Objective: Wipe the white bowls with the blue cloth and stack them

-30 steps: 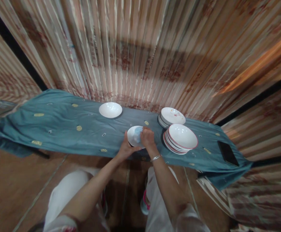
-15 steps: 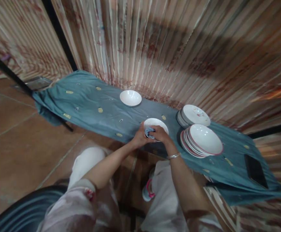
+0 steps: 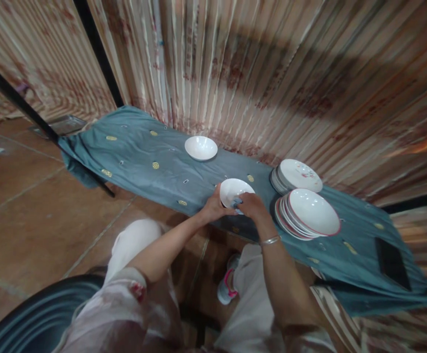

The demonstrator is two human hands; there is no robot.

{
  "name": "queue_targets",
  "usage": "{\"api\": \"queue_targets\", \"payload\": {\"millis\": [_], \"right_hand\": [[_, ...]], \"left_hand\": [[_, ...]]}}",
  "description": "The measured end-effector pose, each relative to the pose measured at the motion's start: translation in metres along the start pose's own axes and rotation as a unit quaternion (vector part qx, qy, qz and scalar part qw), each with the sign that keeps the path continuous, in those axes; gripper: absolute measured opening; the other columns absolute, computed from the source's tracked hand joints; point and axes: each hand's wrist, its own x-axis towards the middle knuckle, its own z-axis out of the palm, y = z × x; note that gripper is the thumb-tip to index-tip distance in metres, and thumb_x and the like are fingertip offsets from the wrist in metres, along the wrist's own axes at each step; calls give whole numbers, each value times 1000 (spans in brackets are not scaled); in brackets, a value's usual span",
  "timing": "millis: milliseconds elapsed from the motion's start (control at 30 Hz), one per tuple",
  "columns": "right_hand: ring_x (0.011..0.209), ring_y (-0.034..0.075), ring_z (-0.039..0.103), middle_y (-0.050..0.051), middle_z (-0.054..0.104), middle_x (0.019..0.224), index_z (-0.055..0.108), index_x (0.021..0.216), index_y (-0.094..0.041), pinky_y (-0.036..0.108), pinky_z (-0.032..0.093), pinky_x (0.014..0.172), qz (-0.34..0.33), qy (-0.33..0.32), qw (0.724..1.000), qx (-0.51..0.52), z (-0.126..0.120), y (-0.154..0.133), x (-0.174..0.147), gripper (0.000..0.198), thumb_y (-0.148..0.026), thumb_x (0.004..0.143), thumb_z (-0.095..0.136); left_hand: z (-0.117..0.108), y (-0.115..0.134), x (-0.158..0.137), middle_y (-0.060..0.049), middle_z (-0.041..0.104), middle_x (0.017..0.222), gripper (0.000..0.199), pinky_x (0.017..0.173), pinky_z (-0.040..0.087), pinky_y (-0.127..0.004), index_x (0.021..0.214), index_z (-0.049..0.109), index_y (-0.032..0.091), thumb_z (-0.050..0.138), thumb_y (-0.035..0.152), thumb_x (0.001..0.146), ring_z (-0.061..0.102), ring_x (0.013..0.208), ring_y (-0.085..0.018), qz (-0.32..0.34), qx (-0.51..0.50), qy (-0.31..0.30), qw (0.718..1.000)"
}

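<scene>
A white bowl is tilted at the near edge of the cloth-covered table. My left hand grips its left rim, thumb toward the near side. Inside the bowl, my right hand presses a small bluish cloth against the inner wall, on the right near side. The right fingers are bunched round the cloth and partly hide it. Behind, a second white bowl sits alone on the table.
To the right stand a stack of red-rimmed bowls and a stack of plates with a flower pattern. A dark phone lies at the table's right end. The teal tablecloth hangs over the edges. A black tub is at lower left.
My right hand has slid the cloth from the left part of the bowl's inside to the right. The left hand keeps its hold on the rim. The view has shifted slightly.
</scene>
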Motion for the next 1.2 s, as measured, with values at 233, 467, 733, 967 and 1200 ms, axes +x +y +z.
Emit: {"api": "queue_targets", "payload": {"millis": [233, 467, 733, 967, 1200], "right_hand": [[110, 26, 62, 18, 67, 117, 65, 113, -10, 32, 43, 92, 87, 73, 993, 40, 8, -3, 15, 34, -10, 88, 43], [112, 23, 58, 17, 65, 122, 64, 115, -9, 29, 39, 99, 24, 142, 978, 148, 17, -6, 36, 34, -15, 87, 45], [65, 14, 51, -2, 58, 65, 60, 66, -16, 23, 37, 62, -85, 27, 940, 329, 14, 0, 32, 14, -22, 74, 49], [53, 10, 39, -6, 43, 53, 54, 58, -18, 23, 27, 51, -67, -56, 880, 468, 1, 11, 11, 16, -33, 62, 50], [58, 11, 39, -6, 46, 55, 59, 63, -17, 24, 30, 54, -23, -56, 852, 520, -9, 27, -12, 22, -38, 60, 57]], "left_hand": [[2, -3, 1, -8, 61, 122, 108, 96, 47, -39, 139, 36, 19, 89, 40, 47, 58, 111, -27, 27, -21, 7, 999], [0, -2, 1, -9, 62, 124, 102, 98, 46, -40, 136, 40, 20, 89, 37, 48, 58, 112, -27, 20, -12, 9, 1000], [2, -10, 2, -10, 59, 127, 102, 102, 44, -40, 137, 38, 17, 88, 37, 50, 57, 115, -26, 32, -8, 6, 999], [0, -11, 2, -12, 58, 126, 111, 102, 44, -43, 141, 30, 16, 88, 41, 49, 57, 114, -28, 22, 7, -11, 1000], [0, -7, 2, -13, 59, 126, 116, 104, 42, -44, 142, 29, 15, 89, 43, 46, 55, 117, -31, 7, 5, -5, 1000]]}}
